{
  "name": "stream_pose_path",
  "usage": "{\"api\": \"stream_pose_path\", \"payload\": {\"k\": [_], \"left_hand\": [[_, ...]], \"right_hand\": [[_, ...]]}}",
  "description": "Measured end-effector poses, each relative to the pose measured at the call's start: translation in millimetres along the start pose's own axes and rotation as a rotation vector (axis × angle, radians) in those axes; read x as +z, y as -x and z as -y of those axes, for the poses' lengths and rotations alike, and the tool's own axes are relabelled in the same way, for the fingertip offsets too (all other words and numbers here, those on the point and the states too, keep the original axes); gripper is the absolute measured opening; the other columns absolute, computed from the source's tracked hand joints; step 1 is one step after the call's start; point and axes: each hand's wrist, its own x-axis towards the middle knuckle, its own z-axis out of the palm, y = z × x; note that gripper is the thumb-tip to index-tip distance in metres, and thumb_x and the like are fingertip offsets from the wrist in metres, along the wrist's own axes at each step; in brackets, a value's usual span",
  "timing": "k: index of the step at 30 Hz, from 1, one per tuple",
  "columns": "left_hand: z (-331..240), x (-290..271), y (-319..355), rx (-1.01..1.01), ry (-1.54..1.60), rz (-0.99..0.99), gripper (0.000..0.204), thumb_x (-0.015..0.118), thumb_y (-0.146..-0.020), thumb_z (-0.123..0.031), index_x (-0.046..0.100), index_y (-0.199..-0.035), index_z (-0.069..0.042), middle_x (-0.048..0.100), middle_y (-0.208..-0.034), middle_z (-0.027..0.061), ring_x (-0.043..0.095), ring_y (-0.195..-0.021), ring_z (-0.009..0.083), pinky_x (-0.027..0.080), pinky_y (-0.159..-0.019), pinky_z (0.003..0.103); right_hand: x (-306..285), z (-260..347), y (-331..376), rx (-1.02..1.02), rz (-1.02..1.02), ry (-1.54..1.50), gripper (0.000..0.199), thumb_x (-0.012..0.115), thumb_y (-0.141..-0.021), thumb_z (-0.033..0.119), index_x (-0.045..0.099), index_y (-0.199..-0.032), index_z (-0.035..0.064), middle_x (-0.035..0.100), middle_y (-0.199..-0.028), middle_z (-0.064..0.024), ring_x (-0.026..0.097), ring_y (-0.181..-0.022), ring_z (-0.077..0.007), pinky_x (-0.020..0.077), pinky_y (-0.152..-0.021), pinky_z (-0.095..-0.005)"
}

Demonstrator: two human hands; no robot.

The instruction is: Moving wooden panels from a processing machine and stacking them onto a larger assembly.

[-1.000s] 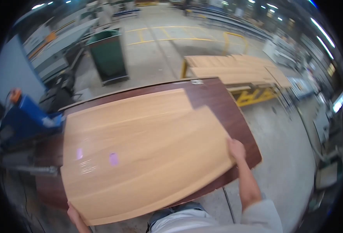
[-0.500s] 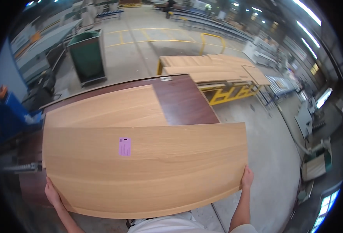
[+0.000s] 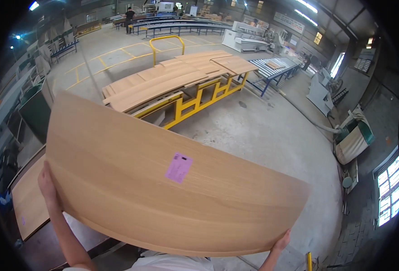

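Observation:
Between my two hands I carry a wide wood-grain panel (image 3: 131, 180), tilted so that its left end is higher. A pink label (image 3: 179, 167) sticks to its face near the middle. My left hand (image 3: 49, 185) is closed round the panel's left edge. At the lower right corner, my right hand (image 3: 280, 242) grips the opposite edge. The fingers behind the panel are hidden on both sides. Another wood panel (image 3: 30, 201) with a small pink label lies on the dark table (image 3: 50, 246) at the lower left, below my left hand.
Ahead stands a yellow cart (image 3: 195, 106) stacked with wood panels (image 3: 172, 74). Beyond it to the right is a roller conveyor (image 3: 274, 67). A green bin (image 3: 34, 110) stands at left, a cloth-sided bin (image 3: 355, 140) at right. Far off, a person (image 3: 129, 20) stands near long conveyors.
The panel has come off the dark table, swung to the right and tilted, its left end rising. My view has turned right, bringing the yellow cart ahead. Both hands keep hold of the panel.

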Motion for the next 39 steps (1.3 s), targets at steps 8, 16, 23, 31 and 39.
{"api": "stream_pose_path", "payload": {"k": [8, 16, 23, 31, 39], "left_hand": [[-108.5, 229.7, 17.7, 0.031, -0.193, 0.078, 0.056, 0.046, -0.096, -0.047, 0.066, -0.101, 0.005, 0.068, -0.09, 0.0094, 0.059, -0.083, 0.0144, 0.044, -0.079, 0.029], [-163.2, 461.8, -4.8, -0.065, -0.468, 0.098, 0.059, 0.047, -0.089, -0.058, 0.068, -0.098, -0.003, 0.067, -0.095, 0.0162, 0.063, -0.091, 0.0307, 0.045, -0.083, 0.037], [-219.2, 671.1, -39.0, -0.148, -0.544, 0.301, 0.058, 0.047, -0.087, -0.059, 0.067, -0.099, -0.006, 0.067, -0.105, 0.0163, 0.061, -0.102, 0.0329, 0.044, -0.089, 0.04], [-214.3, 889.0, -65.6, -0.281, -0.699, 0.358, 0.062, 0.044, -0.084, -0.064, 0.069, -0.104, -0.011, 0.067, -0.108, 0.014, 0.061, -0.105, 0.0328, 0.045, -0.092, 0.041], [-184.2, 966.8, -106.6, -0.601, -0.802, 0.293, 0.06, 0.043, -0.084, -0.061, 0.067, -0.111, -0.013, 0.065, -0.113, 0.0148, 0.06, -0.107, 0.0325, 0.046, -0.091, 0.042]], "right_hand": [[-27.3, -20.4, -141.9, -0.002, -0.145, 0.136, 0.054, 0.04, -0.1, 0.039, 0.054, -0.122, -0.0081, 0.061, -0.116, -0.0152, 0.056, -0.102, -0.0223, 0.0433, -0.089, -0.0337], [94.5, 24.0, -302.5, 0.205, -0.166, 0.613, 0.057, 0.041, -0.097, 0.043, 0.055, -0.125, -0.0045, 0.056, -0.126, -0.0208, 0.051, -0.116, -0.0308, 0.0385, -0.102, -0.0363], [169.9, 7.4, -486.5, 0.278, -0.104, 0.766, 0.057, 0.041, -0.097, 0.041, 0.055, -0.121, -0.0089, 0.059, -0.119, -0.0212, 0.052, -0.111, -0.0307, 0.0399, -0.099, -0.0358], [284.4, -52.7, -690.8, 0.436, -0.072, 0.355, 0.055, 0.045, -0.094, 0.041, 0.061, -0.113, -0.0081, 0.062, -0.111, -0.0189, 0.057, -0.101, -0.0265, 0.0456, -0.091, -0.04], [585.4, 38.5, -872.7, 0.153, 0.383, 1.118, 0.059, 0.036, -0.096, 0.046, 0.058, -0.12, -0.0037, 0.055, -0.124, -0.0261, 0.053, -0.115, -0.0326, 0.0439, -0.094, -0.0458]]}}
